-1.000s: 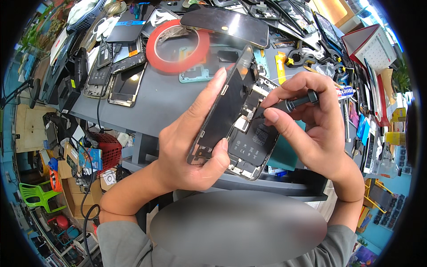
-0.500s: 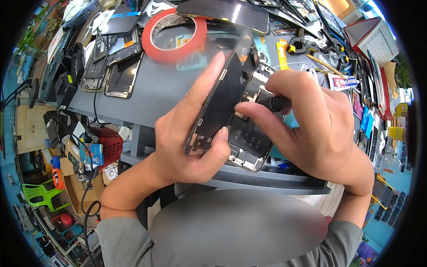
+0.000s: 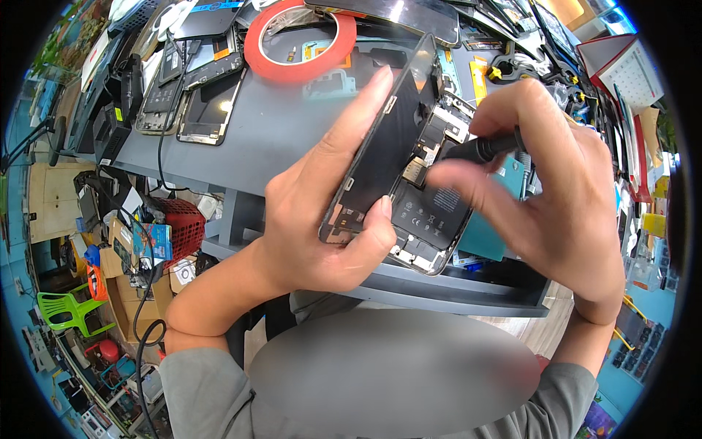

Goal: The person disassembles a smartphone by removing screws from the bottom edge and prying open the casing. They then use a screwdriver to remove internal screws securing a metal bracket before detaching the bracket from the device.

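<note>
My left hand [image 3: 322, 212] grips an opened smartphone, propping its lifted black screen panel [image 3: 391, 139] upright with the fingers behind it and the thumb on its lower edge. The phone body [image 3: 431, 216] lies open beneath, showing a black battery and circuit parts. My right hand [image 3: 556, 190] pinches a black-handled screwdriver [image 3: 482, 148] whose tip points into the upper inside of the phone, near the flex connectors.
A grey workbench [image 3: 278, 132] carries a red tape roll [image 3: 300, 36], several dismantled phones and screens [image 3: 208, 106] at the left, and tools and parts at the back right. A red basket [image 3: 183, 223] and green chair [image 3: 62, 307] stand on the floor left.
Both hands and the phone have come closer and lower in view. The right hand has shifted slightly right, screwdriver still at the phone's upper interior.
</note>
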A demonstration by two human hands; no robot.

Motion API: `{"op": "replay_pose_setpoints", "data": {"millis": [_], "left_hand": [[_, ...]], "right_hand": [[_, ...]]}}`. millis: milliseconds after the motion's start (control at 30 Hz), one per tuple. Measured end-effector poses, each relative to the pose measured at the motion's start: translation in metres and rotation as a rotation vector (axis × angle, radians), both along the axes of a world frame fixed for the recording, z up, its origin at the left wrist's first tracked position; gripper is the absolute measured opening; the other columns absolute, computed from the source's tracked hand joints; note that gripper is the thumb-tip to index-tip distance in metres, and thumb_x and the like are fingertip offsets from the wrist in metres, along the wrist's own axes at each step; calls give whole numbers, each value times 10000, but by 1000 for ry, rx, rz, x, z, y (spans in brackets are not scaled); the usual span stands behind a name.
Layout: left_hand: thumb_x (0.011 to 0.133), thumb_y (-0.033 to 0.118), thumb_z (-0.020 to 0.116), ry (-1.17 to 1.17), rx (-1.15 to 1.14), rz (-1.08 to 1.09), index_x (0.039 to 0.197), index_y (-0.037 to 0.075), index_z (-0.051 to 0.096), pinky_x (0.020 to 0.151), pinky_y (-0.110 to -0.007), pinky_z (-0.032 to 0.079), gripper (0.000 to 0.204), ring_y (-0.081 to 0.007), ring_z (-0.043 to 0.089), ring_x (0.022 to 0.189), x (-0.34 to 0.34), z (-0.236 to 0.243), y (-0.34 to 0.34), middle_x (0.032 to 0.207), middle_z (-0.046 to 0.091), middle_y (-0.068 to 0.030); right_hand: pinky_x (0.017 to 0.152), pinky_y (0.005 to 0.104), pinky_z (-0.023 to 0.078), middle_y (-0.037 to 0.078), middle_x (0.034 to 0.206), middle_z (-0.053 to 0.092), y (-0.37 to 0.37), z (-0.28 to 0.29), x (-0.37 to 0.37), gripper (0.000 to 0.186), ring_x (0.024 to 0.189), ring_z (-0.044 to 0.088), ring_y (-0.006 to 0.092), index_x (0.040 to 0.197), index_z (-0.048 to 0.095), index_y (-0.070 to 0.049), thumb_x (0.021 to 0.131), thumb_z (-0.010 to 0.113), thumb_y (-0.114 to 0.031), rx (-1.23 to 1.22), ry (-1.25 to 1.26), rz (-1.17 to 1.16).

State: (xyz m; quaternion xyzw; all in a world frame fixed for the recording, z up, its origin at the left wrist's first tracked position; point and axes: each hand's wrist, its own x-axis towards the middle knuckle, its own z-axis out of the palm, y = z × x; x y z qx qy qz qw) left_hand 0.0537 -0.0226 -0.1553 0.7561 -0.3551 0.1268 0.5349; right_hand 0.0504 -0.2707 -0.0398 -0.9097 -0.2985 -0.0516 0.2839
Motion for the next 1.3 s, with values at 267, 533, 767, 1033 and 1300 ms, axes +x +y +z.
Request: {"op": "replay_pose_setpoints", "data": {"millis": [267,533,767,1033,1300], "left_hand": [[913,30,663,19,-4,-4,1709,-154,343,1223,-393,508,877,-315,653,1477,-1,0,0,1722,501,-327],[899,37,672,49,9,21,1711,-153,344,1208,-386,517,896,-306,669,1454,-3,0,0,1702,527,-318],[897,35,671,35,12,18,1705,-158,353,1205,-385,520,889,-314,677,1447,-2,2,0,1697,533,-321],[904,22,670,30,3,16,1712,-157,334,1207,-386,525,893,-327,673,1462,-2,1,-1,1701,526,-329],[904,18,664,60,15,3,1720,-157,317,1216,-388,520,904,-320,663,1470,-4,3,1,1704,525,-323]], "right_hand": [[862,347,622,132,1025,762,-2,-10,1,468,890,778,282,1179,673,45,844,977,-78,-2,-57,-78],[844,350,628,135,1042,769,-9,-11,2,485,893,782,259,1192,683,44,828,982,-70,-13,-67,-36],[866,349,630,134,1050,777,-13,-14,3,413,925,800,252,1204,674,48,881,928,2,50,-60,3],[921,334,620,140,1077,791,-21,-18,-1,408,983,800,227,1245,651,56,905,878,70,106,-33,15],[926,363,631,258,1083,805,-29,-11,-39,449,1020,812,286,1167,585,11,866,911,78,272,201,20]]}}
